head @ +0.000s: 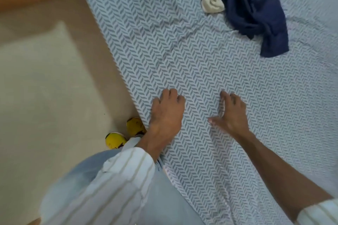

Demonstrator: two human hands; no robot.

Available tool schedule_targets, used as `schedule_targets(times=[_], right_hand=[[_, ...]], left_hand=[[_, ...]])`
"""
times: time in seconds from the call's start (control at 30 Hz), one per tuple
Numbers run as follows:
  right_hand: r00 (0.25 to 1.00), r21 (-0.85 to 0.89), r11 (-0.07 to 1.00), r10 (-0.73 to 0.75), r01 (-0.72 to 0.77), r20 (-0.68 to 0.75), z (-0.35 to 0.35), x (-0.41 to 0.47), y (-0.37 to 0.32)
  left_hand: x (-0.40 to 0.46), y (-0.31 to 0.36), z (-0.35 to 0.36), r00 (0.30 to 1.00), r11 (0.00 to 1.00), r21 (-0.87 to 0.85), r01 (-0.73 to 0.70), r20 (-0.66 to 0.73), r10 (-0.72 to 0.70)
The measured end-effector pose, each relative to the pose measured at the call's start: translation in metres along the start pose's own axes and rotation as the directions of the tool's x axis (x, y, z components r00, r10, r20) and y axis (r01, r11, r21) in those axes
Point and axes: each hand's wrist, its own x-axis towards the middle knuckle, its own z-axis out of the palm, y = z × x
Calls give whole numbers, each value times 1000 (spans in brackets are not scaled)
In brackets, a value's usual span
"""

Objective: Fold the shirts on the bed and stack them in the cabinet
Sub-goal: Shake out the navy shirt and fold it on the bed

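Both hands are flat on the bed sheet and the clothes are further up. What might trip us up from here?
1. The navy shirt lies crumpled at the far side, well beyond the left hand and right hand; reaching it likely means a long lean.
2. A cream cloth is tucked against it and may get dragged along.
3. The bed sheet is wrinkled, so folds could come out uneven.

The bed sheet (182,42) is showing a grey herringbone pattern on white. A shirt (256,11) is lying dark navy, and a cloth (212,3) beside it is looking cream. The sleeve (118,179) is showing white with beige stripes. The shoes (134,126) are glowing yellow with black marks on the beige floor (45,87).
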Motion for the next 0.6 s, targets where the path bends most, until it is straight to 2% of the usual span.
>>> schedule_targets(times=[0.07, 0.17, 0.3, 0.43, 0.5, 0.6], right_hand=[[998, -47, 999, -13, 11, -56, 5, 4, 5], [998, -82, 997, -15, 9, -65, 5, 11, 10], [997, -41, 998, -39, 36, -68, 9, 19, 19], [982, 21, 986, -164, 167, -98, 14, 22, 35], [971, 42, 975, -215, 220, -108, 15, 22, 44], [950, 4, 952, -303, 305, -80, 10, 20, 55]], left_hand=[[10, 6, 3, 999, 999, 38, 25, -25, -24], [30, 16, 0, 996, 994, 62, 87, -32, -85], [47, 25, -4, 986, 985, 56, 164, -19, -163], [27, 45, 6, 963, 964, 60, 259, -98, -253], [11, 61, 16, 947, 957, 13, 291, -146, -286], [-14, 101, 36, 927, 929, -145, 341, -112, -358]])
